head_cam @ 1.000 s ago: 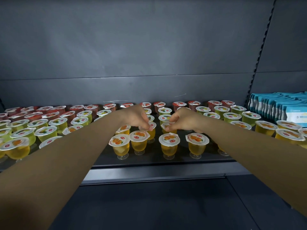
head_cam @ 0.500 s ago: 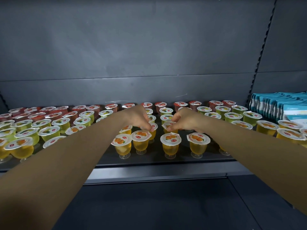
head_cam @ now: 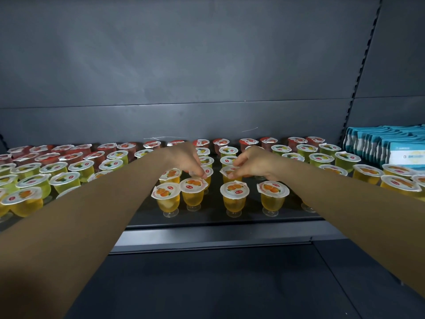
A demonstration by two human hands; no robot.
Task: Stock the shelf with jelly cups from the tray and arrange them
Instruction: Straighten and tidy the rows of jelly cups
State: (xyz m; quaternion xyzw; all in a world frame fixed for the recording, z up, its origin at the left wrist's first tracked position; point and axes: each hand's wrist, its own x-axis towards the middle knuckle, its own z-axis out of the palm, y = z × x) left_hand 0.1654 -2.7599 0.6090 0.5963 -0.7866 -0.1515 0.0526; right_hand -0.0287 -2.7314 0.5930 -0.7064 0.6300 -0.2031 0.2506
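Observation:
Both arms reach over the dark shelf [head_cam: 216,236] among rows of jelly cups. My left hand [head_cam: 184,158] pinches the lid rim of an orange jelly cup [head_cam: 208,172] in the second row. My right hand [head_cam: 251,163] pinches the lid of another orange jelly cup [head_cam: 226,172] beside it. In front stand several orange cups, among them one at the left [head_cam: 166,198] and one at the right [head_cam: 272,196]. Green cups [head_cam: 228,151] fill the middle rows and red cups [head_cam: 220,143] line the back. No tray is in view.
More yellow, green and red cups [head_cam: 57,171] cover the shelf's left part, others [head_cam: 368,173] the right. Blue-and-white packets [head_cam: 388,146] stand at the far right. The grey back panel [head_cam: 207,77] rises behind. A lower dark shelf surface [head_cam: 218,284] lies below.
Both hands stay on the same two orange cups with only slight shifts. The view has drifted a little.

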